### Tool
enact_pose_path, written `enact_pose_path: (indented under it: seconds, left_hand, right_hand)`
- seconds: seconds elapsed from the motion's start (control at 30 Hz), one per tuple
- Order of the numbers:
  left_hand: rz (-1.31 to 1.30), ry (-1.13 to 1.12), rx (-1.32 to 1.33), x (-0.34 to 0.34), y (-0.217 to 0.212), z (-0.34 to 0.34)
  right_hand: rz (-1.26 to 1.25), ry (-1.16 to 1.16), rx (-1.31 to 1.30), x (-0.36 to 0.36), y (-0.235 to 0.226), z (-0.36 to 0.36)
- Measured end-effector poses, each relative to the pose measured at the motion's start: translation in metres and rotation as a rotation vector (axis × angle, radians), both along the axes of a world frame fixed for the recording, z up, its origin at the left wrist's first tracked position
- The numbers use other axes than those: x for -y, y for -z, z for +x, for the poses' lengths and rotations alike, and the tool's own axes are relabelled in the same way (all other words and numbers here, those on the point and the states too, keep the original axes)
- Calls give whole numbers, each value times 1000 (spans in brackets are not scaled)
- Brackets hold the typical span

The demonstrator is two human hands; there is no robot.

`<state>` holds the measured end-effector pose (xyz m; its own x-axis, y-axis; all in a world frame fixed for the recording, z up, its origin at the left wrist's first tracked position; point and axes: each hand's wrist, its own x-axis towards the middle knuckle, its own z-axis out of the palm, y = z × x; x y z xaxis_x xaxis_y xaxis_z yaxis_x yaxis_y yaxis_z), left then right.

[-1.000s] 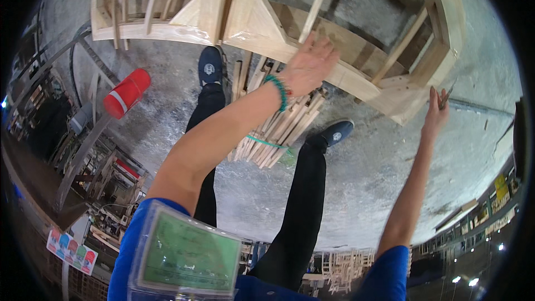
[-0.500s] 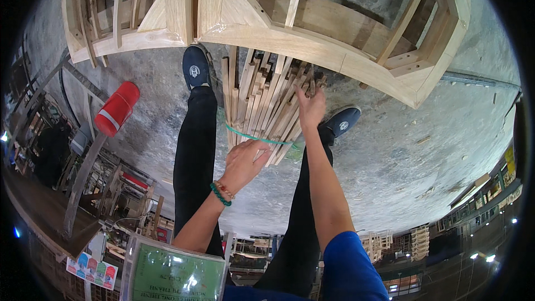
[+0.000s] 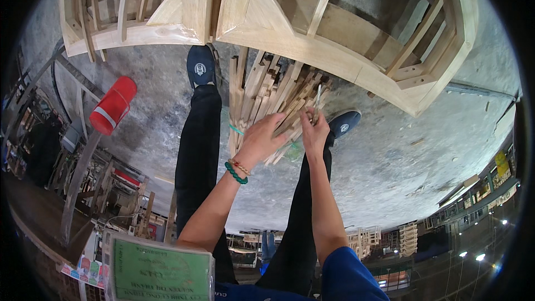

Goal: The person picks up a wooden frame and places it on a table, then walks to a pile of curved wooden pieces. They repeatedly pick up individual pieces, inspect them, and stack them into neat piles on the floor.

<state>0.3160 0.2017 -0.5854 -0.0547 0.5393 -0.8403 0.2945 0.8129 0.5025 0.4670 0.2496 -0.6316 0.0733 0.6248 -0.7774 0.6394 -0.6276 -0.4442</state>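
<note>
So there's this bundle of thin wooden sticks [image 3: 267,100] lying on the concrete floor [image 3: 401,161] right between the person's feet, tied round with a green band [image 3: 237,129]. It's fanned out a bit at the far end, which runs up to the bottom edge of a big unfinished wooden frame [image 3: 312,44].

Left hand [image 3: 261,138] is down on the near end of the bundle, fingers curled over a few of the sticks, so that grip is clenched on them. There's a green bead bracelet [image 3: 236,173] on that wrist. Right hand [image 3: 314,129] is just beside it, pinching one slim stick [image 3: 316,96] that pokes up out of the pile, grip closed on that single piece.

Black trousers, dark blue shoes: left shoe [image 3: 200,66] sits next to the bundle, right shoe [image 3: 344,122] is on the other side near the frame's corner. A second wooden frame [image 3: 134,22] stands off to the left. Further left a red cylinder with a white stripe [image 3: 113,105] sits on top of a post. A green card in a clear sleeve [image 3: 159,270] hangs at the person's chest.
</note>
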Motion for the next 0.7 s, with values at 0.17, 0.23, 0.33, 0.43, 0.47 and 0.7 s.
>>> enact_pose_path:
  seconds: [0.17,0.23,0.33,0.43,0.47,0.7]
  left_hand:
    - [18,56,142,-13,-3,5]
    - [-10,38,126,-10,-5,1]
    - [-10,8,210,-18,-10,-2]
    - [-11,-52,231,-24,-14,3]
    - [-18,-59,213,-27,-14,4]
    - [121,-88,-25,-54,-34,3]
  right_hand:
    - [-55,77,-204,-13,-28,17]
    - [-3,-27,-170,-52,-37,15]
    - [-62,-53,-378,-117,-60,-5]
    - [-39,-76,-515,-151,-84,-39]
    - [-31,-73,-529,-160,-88,-45]
    - [-31,-2,-617,-227,-120,-80]
